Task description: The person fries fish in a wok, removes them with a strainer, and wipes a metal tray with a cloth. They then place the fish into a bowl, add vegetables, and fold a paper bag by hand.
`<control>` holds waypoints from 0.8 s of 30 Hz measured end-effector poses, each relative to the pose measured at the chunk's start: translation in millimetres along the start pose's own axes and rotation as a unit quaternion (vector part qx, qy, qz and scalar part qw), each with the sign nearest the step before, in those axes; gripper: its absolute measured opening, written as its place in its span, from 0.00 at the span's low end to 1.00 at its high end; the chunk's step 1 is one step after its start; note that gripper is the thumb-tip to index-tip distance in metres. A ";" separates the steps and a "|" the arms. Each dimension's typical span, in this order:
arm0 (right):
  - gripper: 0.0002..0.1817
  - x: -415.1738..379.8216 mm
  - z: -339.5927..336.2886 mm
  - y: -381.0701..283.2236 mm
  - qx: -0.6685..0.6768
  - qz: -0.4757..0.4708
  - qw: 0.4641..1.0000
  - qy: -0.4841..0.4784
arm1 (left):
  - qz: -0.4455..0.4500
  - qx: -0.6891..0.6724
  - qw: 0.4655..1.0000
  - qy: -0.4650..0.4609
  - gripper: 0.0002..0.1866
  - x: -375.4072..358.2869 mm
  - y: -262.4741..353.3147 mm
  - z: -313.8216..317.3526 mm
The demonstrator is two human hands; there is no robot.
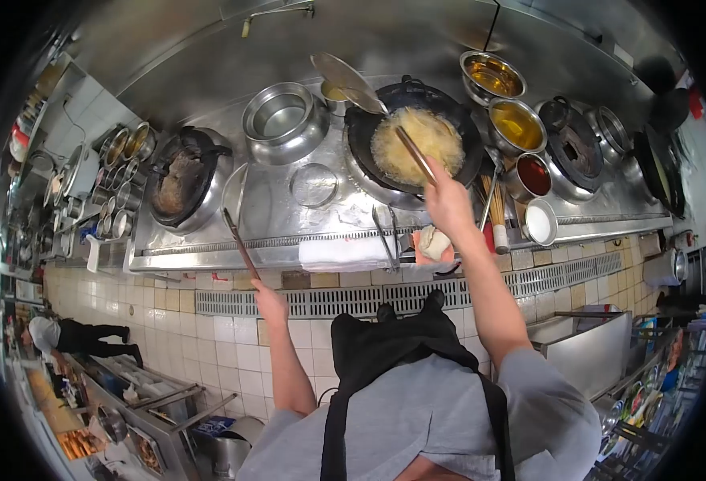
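Pointing forward-left over wok (467,132): slanted brown handle (413,151).

Pale froth (437,144) spreads across the wok (469,156), and whatever lies beneath it is lost from view! The right hand (447,199) wraps over the lower end of a wooden handle (414,152), covering it. Down left, the left hand (271,305) hides the butt of a dark handle (241,242). The grey shirt (417,409) runs off the bottom edge. Far left, a co-worker (88,337), hands too small to make out; far right, shelf goods (649,393) blur together.
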State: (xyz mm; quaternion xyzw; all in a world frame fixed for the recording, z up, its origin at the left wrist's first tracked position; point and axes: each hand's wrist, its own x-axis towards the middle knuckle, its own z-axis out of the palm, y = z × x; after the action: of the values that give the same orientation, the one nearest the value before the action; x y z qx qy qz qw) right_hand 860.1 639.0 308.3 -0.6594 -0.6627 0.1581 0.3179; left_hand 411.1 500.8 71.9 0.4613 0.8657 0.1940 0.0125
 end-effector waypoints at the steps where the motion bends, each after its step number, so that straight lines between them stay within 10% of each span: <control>1: 0.31 16.6 16.4 -12.4 -0.002 0.000 1.000 -0.014 | 0.006 -0.041 0.999 -0.009 0.24 -0.9 2.1 -10.3; 4: 0.30 75.3 90.5 -27.7 -0.051 -0.004 0.996 -0.068 | -0.040 -0.234 0.969 -0.071 0.17 9.3 39.0 -73.2; 7: 0.29 108.6 146.9 -12.2 -0.054 -0.041 0.990 -0.126 | -0.172 -0.543 0.802 -0.181 0.08 -11.1 80.5 -88.0; 13: 0.27 2.9 190.1 -23.1 0.199 0.044 0.979 -0.031 | -0.237 -0.695 0.587 -0.340 0.03 -9.6 116.2 -27.4; 16: 0.18 -87.1 208.8 -36.8 0.442 0.254 0.841 -0.182 | -0.261 -0.686 0.549 -0.401 0.05 -15.2 103.2 15.6; 17: 0.16 -109.3 202.6 -42.7 0.580 0.349 0.704 -0.217 | -0.257 -0.681 0.554 -0.404 0.05 -15.5 95.7 25.0; 20: 0.17 -136.7 244.8 -16.7 0.607 0.411 0.631 -0.255 | -0.240 -0.670 0.560 -0.425 0.06 -13.4 88.5 21.4; 24: 0.25 -133.6 198.6 5.0 0.311 0.243 0.749 -0.533 | -0.225 -0.578 0.657 -0.428 0.08 -5.7 81.7 16.7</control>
State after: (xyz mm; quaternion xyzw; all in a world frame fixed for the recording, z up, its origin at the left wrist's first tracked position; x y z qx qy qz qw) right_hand 729.2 550.8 128.3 -0.4718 -0.4557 0.7530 0.0517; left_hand 482.6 542.4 83.9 0.1837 0.5552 0.4281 0.6890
